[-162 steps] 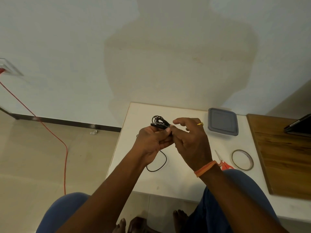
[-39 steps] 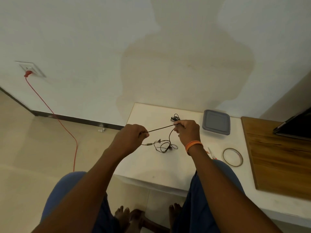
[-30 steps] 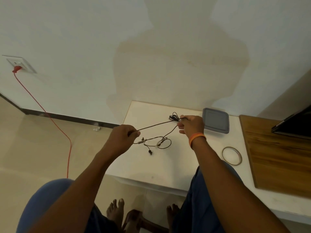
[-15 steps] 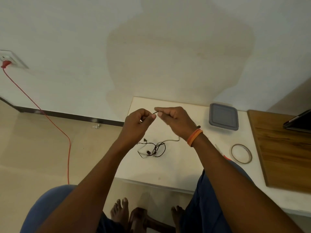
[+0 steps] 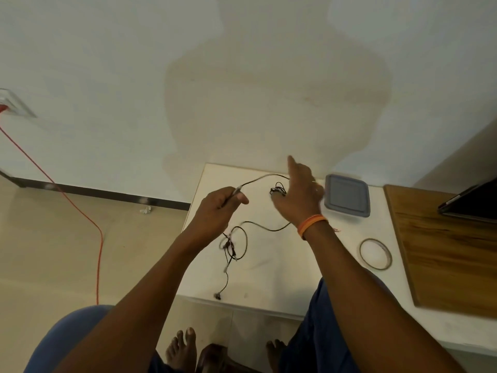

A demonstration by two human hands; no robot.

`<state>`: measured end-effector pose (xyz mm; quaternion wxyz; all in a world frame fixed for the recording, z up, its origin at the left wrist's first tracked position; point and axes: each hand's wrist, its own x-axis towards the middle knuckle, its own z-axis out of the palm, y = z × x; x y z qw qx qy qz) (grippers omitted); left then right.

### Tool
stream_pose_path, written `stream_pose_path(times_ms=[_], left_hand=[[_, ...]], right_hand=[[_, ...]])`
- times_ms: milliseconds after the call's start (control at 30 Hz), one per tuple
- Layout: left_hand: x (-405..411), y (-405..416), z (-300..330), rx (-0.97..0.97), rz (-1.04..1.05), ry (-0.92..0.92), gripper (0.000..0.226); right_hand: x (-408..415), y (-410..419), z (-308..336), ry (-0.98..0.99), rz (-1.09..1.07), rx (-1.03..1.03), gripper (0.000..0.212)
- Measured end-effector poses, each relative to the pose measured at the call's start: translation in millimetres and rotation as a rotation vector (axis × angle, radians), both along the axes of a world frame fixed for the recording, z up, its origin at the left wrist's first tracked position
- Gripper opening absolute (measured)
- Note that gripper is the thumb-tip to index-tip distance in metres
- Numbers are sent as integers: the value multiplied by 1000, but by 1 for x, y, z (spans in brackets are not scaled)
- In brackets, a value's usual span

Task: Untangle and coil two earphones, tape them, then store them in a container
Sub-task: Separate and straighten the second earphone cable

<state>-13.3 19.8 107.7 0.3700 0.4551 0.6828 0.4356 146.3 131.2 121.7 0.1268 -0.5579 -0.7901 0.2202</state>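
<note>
A black earphone cable (image 5: 265,226) runs slack over the white table (image 5: 277,281), with loops and an earbud near the front edge. My left hand (image 5: 219,210) pinches its plug end above the table's left side. From there the cable arcs to my right hand (image 5: 298,196), which is raised with the index finger straight; the cable passes behind it and comes out under the wrist. A second small black tangle (image 5: 277,189) lies just beyond that hand's thumb. The grey lidded container (image 5: 347,195) stands at the back, and the tape ring (image 5: 375,254) lies at the right.
A wooden board (image 5: 443,254) covers the table's right part, with a dark device (image 5: 470,201) on its far corner. A red bit of scissors (image 5: 335,230) shows beside my right wrist. A red cord (image 5: 80,211) crosses the floor at the left. My bare feet are under the table's front edge.
My hands, close together half a second ago, have moved apart. The right hand swung out to the right and back with the cable trailing round it, and the tangle on the table has loosened.
</note>
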Motion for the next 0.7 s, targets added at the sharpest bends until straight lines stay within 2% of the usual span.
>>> stream_pose_path(times_ms=[33, 100, 200, 300, 367, 533, 700], left_hand=[[3, 1, 3, 25, -13, 5, 25], [7, 2, 9, 78, -23, -4, 26], [2, 5, 12, 112, 23, -13, 27], [-11, 7, 7, 59, 44, 89, 23], [-18, 6, 4, 12, 25, 155, 19], [-24, 3, -2, -115, -54, 208, 20], [-24, -2, -4, -220, -75, 377, 15]], right_hand=[[-6, -6, 3, 117, 141, -40, 80], [-15, -16, 4, 420, 397, -200, 63], [-17, -24, 6, 514, 492, -336, 25], [-15, -13, 7, 637, 283, -367, 24], [-11, -1, 11, 697, 96, -258, 24], [2, 9, 8, 536, -90, -13, 25], [1, 10, 11, 543, -216, -12, 23]])
